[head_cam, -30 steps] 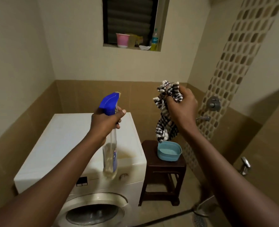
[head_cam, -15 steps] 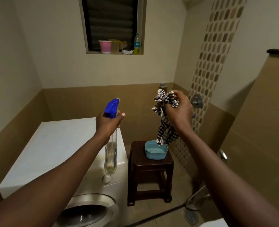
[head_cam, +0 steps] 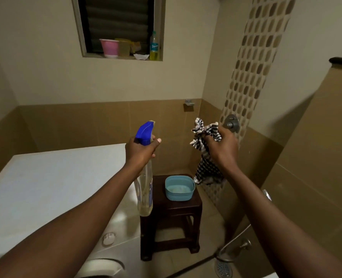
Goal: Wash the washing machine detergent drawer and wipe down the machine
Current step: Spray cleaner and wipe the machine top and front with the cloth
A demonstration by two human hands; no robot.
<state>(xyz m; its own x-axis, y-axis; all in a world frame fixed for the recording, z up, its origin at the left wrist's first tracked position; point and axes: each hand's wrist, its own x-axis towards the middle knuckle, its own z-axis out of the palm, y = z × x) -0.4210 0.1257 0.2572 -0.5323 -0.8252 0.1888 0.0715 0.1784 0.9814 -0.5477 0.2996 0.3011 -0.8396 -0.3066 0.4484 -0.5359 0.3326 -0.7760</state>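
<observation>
The left hand (head_cam: 141, 150) is gripping the spray bottle (head_cam: 145, 189) at its neck. The fingers are curling round the neck just below the blue trigger head (head_cam: 145, 131), and the thumb tip is showing on the right side. The bottle's long axis is running close to vertical. The head is sitting above the fingers with its nozzle pointing forward, away from the person, and the body is hanging below the fingers. The body is clear, is looking pale yellowish toward the base, and is carrying a blue label too blurred to read.

The right hand (head_cam: 222, 147) is clenching the cloth (head_cam: 206, 169), with the fingers closing tightly round a bunched upper part. A ruffled end is sticking out above and to the left of the fingers, and the rest is hanging straight down below them. The cloth is showing a black-and-white check pattern.

The white washing machine (head_cam: 51, 183) is standing below and to the left of the left fingers. Lower down, between the two sets of fingers, a blue tub (head_cam: 179, 194) is resting on a dark stool (head_cam: 176, 209).
</observation>
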